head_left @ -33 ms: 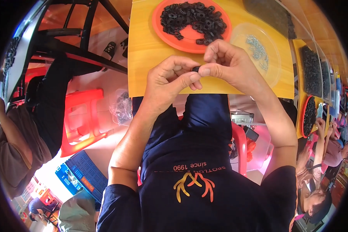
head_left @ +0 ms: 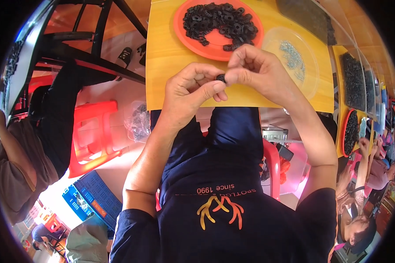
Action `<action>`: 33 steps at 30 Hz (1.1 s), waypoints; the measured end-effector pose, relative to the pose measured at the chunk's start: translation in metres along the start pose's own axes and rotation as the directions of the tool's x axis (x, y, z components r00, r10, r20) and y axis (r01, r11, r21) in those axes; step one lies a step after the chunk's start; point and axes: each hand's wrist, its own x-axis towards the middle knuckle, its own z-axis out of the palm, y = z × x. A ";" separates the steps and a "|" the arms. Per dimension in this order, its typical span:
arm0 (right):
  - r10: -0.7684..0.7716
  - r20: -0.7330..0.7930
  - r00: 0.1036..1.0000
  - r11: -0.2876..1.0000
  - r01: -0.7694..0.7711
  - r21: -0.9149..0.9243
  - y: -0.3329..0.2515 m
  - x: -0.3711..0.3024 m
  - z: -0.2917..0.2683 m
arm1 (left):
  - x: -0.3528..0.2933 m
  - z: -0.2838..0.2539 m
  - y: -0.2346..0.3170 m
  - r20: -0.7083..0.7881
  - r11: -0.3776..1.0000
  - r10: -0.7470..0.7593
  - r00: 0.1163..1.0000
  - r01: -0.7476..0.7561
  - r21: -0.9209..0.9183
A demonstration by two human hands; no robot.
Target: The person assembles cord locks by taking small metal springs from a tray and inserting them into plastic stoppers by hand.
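Over the yellow table (head_left: 162, 52): we see both hands raised near its front edge, meeting about one small black piece (head_left: 220, 78), which sits at the fingertips, nearer the left
Left hand (head_left: 184, 90): grasping; we find the small black piece pinched between thumb and forefinger, the remaining fingers curled loosely behind it
Right hand (head_left: 265, 74): thumb extended and forefinger bent, both just beside the small black piece; we cannot tell whether the thumb tip touches it, or whether something tiny lies between these fingers
Small black piece: away from plate and dish; we judge the work on this one to be under way and not complete, since both hands attend to it, though its details are too small and too covered for us to name a stage
Red-orange plate (head_left: 215, 37): beyond the hands, bearing a broad heap of black parts (head_left: 213, 19) with a bare patch toward the near side; we take the heap as supply, so that much appears to remain
Clear dish (head_left: 314, 57): to the right of the plate, holding a scatter of silvery bits (head_left: 292, 55); we count these, too, as supply at hand
Clear bag (head_left: 138, 125): on the floor to the left of the table, with dark contents; we cannot tell whether these are finished pieces or further stock, so the number done stays unknown to us
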 end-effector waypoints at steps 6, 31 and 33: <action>-0.504 0.052 0.862 0.359 0.263 -0.895 0.009 0.049 -0.010 | 0.001 -0.021 -0.001 -0.151 0.998 0.045 0.988 -0.037 0.050; -0.379 0.143 0.914 0.263 0.255 -0.931 0.014 0.070 0.014 | 0.002 -0.031 -0.009 -0.186 0.998 0.068 0.980 -0.069 0.004; -0.371 0.153 0.916 0.309 0.277 -0.910 0.009 0.065 0.014 | 0.002 -0.031 -0.009 -0.193 0.997 0.070 0.979 -0.072 -0.007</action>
